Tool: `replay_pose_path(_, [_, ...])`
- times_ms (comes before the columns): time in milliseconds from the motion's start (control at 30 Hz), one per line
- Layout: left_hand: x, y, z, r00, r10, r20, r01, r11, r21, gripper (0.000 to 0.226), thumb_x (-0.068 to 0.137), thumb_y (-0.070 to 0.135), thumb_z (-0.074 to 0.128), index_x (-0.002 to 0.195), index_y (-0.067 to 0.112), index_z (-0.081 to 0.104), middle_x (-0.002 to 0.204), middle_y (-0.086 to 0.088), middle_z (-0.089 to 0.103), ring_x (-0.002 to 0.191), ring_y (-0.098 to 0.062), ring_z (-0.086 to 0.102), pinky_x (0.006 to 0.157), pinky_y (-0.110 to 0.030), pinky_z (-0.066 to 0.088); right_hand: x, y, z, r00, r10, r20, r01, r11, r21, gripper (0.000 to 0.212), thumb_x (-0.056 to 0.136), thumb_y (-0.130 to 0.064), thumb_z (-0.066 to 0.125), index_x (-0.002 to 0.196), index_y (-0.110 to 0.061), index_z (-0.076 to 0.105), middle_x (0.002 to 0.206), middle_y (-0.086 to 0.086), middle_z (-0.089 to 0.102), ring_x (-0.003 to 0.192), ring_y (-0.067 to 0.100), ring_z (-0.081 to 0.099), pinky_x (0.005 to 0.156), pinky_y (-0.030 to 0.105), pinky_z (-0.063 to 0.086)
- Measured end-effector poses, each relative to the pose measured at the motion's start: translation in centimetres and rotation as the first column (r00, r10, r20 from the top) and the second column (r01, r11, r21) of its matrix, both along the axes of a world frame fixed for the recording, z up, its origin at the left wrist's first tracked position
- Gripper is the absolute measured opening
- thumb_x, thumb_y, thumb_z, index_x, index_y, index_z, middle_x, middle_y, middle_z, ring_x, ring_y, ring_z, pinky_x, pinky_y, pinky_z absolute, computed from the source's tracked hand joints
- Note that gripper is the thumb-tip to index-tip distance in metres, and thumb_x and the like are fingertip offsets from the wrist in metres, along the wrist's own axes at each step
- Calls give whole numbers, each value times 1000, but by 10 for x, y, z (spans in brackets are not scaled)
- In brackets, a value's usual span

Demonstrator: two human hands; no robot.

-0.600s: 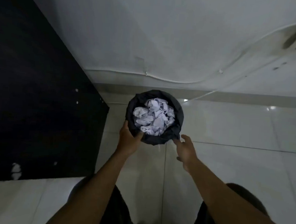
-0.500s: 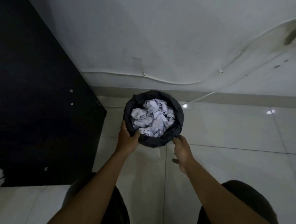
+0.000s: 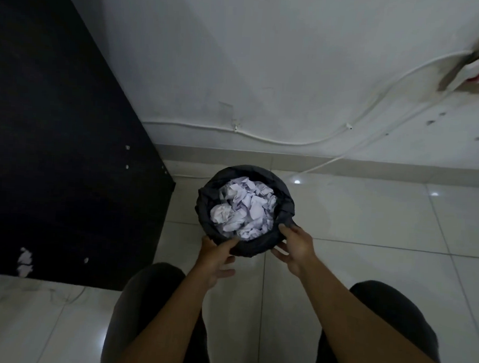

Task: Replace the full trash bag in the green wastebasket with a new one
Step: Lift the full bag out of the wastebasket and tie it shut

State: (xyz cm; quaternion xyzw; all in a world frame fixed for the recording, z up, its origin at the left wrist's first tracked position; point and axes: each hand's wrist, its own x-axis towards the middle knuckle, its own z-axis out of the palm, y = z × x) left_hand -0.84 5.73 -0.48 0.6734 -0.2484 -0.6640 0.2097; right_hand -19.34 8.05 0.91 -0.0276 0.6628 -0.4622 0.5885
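Observation:
A round wastebasket stands on the white tiled floor near the wall. A black trash bag (image 3: 207,199) is folded over its rim and hides its green body. Crumpled white paper (image 3: 245,208) fills the bag to the top. My left hand (image 3: 214,257) pinches the bag's near edge at the front left, thumb over the rim. My right hand (image 3: 294,245) grips the bag's folded edge at the front right, fingers curled around it. No new bag is in view.
A large black panel (image 3: 66,156) of furniture stands close on the left of the basket. White cables (image 3: 277,140) run along the wall (image 3: 268,57) behind it. My knees in dark shorts (image 3: 387,316) are below. Tiled floor (image 3: 384,218) extends to the right.
My left hand has slid from the basket's left side to the near front rim. My right hand has closed on the bag's edge at the front right. The view has shifted closer.

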Motion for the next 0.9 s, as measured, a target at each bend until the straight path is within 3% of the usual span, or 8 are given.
replay_pose_path(133, [19, -11, 3, 982, 172, -73, -173, 985, -5, 37, 94, 41, 59, 123, 19, 56, 125, -10, 59, 108, -30, 59, 80, -42, 53, -7, 7, 2, 998, 38, 42, -37, 999, -27, 8, 95, -19, 62, 93, -12, 66, 97, 8, 68, 85, 26, 64, 68, 34, 54])
replay_pose_path(267, [28, -23, -3, 953, 300, -48, -303, 945, -126, 34, 101, 26, 46, 134, 16, 46, 129, -11, 58, 106, -30, 61, 92, -46, 50, -15, 5, -3, 993, 114, 26, -114, 993, 22, 20, 95, -16, 62, 76, -13, 56, 68, 4, 48, 53, 13, 44, 57, 30, 51])
replay_pose_path(433, [33, -35, -3, 973, 230, -24, -231, 969, -82, 35, 102, 29, 47, 136, 19, 50, 129, -10, 59, 104, -30, 61, 87, -43, 51, -30, 10, -4, 958, 283, 53, -288, 952, 103, 25, 90, -20, 69, 71, -16, 52, 71, 2, 47, 59, 13, 42, 67, 32, 51])
replay_pose_path(500, [35, -37, -1, 985, 171, -10, -172, 984, -45, 30, 101, 29, 48, 128, 19, 56, 124, -8, 62, 101, -29, 61, 83, -41, 51, -37, 9, -4, 956, 286, 71, -292, 949, 120, 15, 87, -25, 73, 84, -16, 61, 84, 2, 55, 74, 16, 50, 74, 35, 52])
replay_pose_path(600, [37, -37, 1, 995, 105, 1, -105, 993, 46, 22, 92, 27, 48, 106, 18, 62, 109, -6, 62, 98, -27, 58, 81, -42, 48, -45, 2, -7, 969, 216, 119, -230, 967, 112, 31, 89, -40, 67, 111, -19, 62, 110, 6, 61, 103, 27, 56, 86, 42, 51])
replay_pose_path(700, [39, -41, -2, 992, 127, 11, -127, 991, 51, 18, 89, 30, 47, 98, 20, 58, 107, -5, 58, 99, -28, 55, 84, -44, 45, -45, -9, -12, 970, 136, 202, -164, 978, 129, 43, 91, -58, 54, 111, -20, 61, 106, 9, 63, 97, 29, 60, 82, 42, 50])
replay_pose_path(767, [39, -50, -6, 981, 189, -33, -189, 982, 20, 26, 96, 38, 43, 110, 20, 54, 107, -4, 60, 93, -26, 58, 82, -41, 45, -45, -17, -16, 969, 95, 226, -134, 978, 161, 50, 90, -68, 44, 106, -23, 62, 104, 6, 63, 93, 26, 58, 76, 39, 47])
replay_pose_path(900, [39, -69, -10, 983, 180, -30, -181, 983, -11, 41, 99, 53, 39, 110, 19, 59, 99, -1, 63, 84, -19, 59, 70, -32, 46, -53, -35, -24, 976, 44, 215, -94, 970, 225, 53, 91, -68, 41, 107, -22, 61, 101, 5, 63, 88, 22, 57, 69, 34, 44])
